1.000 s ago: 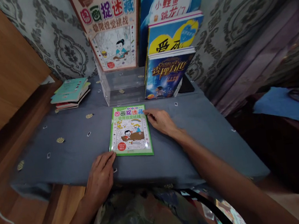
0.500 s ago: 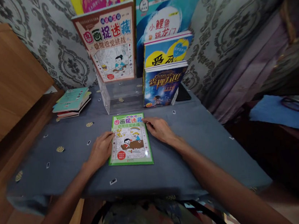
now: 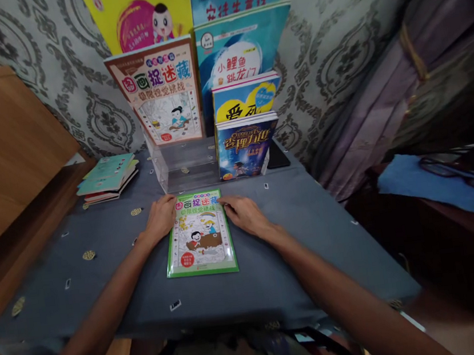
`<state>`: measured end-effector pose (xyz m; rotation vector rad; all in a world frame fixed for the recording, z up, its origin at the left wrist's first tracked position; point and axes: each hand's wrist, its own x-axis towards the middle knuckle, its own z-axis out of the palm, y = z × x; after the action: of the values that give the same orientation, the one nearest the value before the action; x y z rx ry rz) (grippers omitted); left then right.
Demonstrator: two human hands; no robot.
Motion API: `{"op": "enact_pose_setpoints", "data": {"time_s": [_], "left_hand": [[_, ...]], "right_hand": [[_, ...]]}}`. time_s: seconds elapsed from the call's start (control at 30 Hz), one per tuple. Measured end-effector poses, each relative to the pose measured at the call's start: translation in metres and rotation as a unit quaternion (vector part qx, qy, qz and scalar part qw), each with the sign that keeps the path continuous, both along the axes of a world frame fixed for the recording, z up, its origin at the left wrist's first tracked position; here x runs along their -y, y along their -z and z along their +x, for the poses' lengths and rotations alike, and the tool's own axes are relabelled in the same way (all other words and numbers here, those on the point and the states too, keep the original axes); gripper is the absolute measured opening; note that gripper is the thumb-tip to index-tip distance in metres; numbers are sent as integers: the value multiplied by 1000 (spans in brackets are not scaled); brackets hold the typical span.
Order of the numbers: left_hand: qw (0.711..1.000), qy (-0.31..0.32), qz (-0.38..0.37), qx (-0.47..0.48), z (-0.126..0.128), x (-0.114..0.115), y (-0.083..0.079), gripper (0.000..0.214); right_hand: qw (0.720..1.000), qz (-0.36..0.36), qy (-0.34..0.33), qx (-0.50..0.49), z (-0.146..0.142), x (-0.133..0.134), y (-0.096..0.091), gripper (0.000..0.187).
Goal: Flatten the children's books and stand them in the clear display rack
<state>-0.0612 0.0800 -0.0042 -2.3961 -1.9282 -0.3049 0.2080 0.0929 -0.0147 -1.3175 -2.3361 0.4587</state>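
A green-bordered picture book (image 3: 202, 245) lies flat on the cloth-covered table, cover up, with cartoon children in a brown boat on it. At its upper left edge my left hand (image 3: 162, 216) is closed, fingertips on the border near the corner. On the opposite side, my right hand (image 3: 246, 214) pinches the upper right edge, thumb tucked below the curled fingers. Behind the book stands a clear acrylic book rack (image 3: 185, 178). A brown-bordered book (image 3: 166, 102) of the same series leans in its left part, and a dark blue book (image 3: 244, 150) stands front right.
Taller yellow (image 3: 113, 14) and teal (image 3: 263, 36) books rise at the back of the rack. A stack of thin books (image 3: 109, 176) lies at the table's left. A dark flat object (image 3: 278, 156) rests right of the rack. Patterned curtain hangs behind; a wooden cabinet (image 3: 9, 153) stands left.
My left hand has slid up the book's left edge towards the top corner. My right hand stays by the upper right edge. The view has tilted up and shifted right.
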Motion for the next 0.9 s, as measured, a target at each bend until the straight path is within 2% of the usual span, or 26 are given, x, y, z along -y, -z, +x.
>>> {"op": "enact_pose_setpoints", "data": {"time_s": [0.1,0.2,0.37,0.47,0.63,0.73,0.83,0.9], "left_hand": [[1000,8,-5,-23,13,1,-3,35],[999,47,-15,-20,38,-2,-3,35],[992,125,-5,-21,87,-10,5,37],[989,145,-1,-14,99,-13,8,35],[989,148,17,8,79,-9,11,34],[995,91,28,12,56,0,14,39],[999,31,16,10,36,8,17,44],[1000,15,2,12,28,11,19,45]], "right_hand": [[1000,4,2,1,-1,-1,0,36],[1000,6,-4,-2,-1,0,0,37],[1000,8,-10,4,-1,1,-3,37],[1000,12,-11,8,0,2,-3,36],[1000,27,-13,-6,-1,1,1,35],[999,47,-26,-7,-5,-3,7,37],[999,40,-29,22,-10,-9,12,48],[998,35,-26,46,-14,-12,13,52]]}}
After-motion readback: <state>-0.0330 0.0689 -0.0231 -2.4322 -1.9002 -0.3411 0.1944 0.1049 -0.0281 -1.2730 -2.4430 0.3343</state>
